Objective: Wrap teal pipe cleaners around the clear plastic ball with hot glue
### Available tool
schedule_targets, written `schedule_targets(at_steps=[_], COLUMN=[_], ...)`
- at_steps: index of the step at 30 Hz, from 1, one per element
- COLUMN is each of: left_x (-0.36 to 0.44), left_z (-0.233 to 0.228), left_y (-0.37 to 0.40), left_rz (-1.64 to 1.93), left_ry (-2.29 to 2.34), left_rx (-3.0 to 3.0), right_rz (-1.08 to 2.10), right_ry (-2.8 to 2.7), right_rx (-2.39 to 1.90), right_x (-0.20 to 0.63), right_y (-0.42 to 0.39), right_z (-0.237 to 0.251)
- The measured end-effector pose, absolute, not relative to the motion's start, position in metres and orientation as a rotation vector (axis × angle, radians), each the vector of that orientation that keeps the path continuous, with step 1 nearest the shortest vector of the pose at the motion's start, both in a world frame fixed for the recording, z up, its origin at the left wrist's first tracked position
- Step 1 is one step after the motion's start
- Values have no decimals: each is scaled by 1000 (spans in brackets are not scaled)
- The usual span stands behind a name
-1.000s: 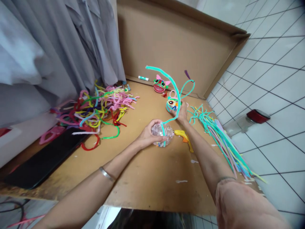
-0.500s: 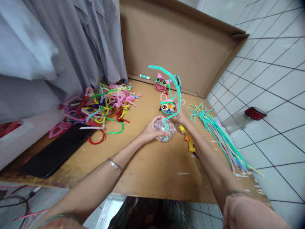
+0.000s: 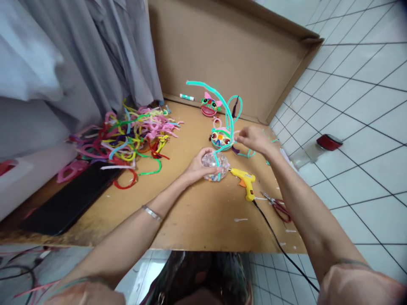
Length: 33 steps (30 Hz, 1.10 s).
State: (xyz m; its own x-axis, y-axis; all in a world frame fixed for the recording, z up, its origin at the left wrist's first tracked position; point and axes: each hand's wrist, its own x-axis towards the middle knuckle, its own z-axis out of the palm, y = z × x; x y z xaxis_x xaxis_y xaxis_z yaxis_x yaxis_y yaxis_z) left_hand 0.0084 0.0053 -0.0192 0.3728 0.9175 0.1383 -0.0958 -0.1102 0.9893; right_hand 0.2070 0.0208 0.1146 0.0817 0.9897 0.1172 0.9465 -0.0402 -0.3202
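My left hand (image 3: 199, 166) is closed around a clear ball (image 3: 225, 163) with small bits inside. A turquoise pipe cleaner (image 3: 226, 103) lies against the ball under my thumb, bends to the right, then arches up and left. My right hand (image 3: 252, 139) hovers just right of that bend, its fingers curled together; whether anything is between them does not show. Beyond the ball sits a decorated animal-face ball (image 3: 221, 138) with pink loop ears, partly covered by the pipe cleaner. A yellow glue gun (image 3: 246, 180) lies to the right, its nozzle close to the ball.
Red-handled scissors (image 3: 281, 209) lie by my right forearm. Loose pipe cleaners (image 3: 140, 131) heap up on the left beside a black flat object (image 3: 71, 199). Farther back are another animal-face ball (image 3: 210, 106) and a glue stick (image 3: 186, 97), before a cardboard panel (image 3: 222, 55).
My right hand has moved up and right, away from the pipe cleaner's bend, uncovering the glue gun and scissors. The left hand keeps hold of the ball. The view has shifted slightly.
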Motion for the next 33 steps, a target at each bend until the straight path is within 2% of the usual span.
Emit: schedule_targets(at_steps=[3,7,16,25,33], left_x=[9,9,9,12,15], left_z=[-19,-21,-23,-19,-21], left_y=[5,6,6,1,0], left_rz=[1053,1090,1111,1072,1045], left_ry=[813,843,816,829,813], left_rx=[1404,1439,1446,1461,1429], right_rz=[-93,15,186,-6,134], right_ry=[-2013,-1942,-2229,-1975,-1785], right_rx=[-2516,-2761,-2604,-2691,-2514], right_x=[211,211,233,276,286], right_y=[-26,-77,-85,-59,-22], right_z=[82,45,32,28,44])
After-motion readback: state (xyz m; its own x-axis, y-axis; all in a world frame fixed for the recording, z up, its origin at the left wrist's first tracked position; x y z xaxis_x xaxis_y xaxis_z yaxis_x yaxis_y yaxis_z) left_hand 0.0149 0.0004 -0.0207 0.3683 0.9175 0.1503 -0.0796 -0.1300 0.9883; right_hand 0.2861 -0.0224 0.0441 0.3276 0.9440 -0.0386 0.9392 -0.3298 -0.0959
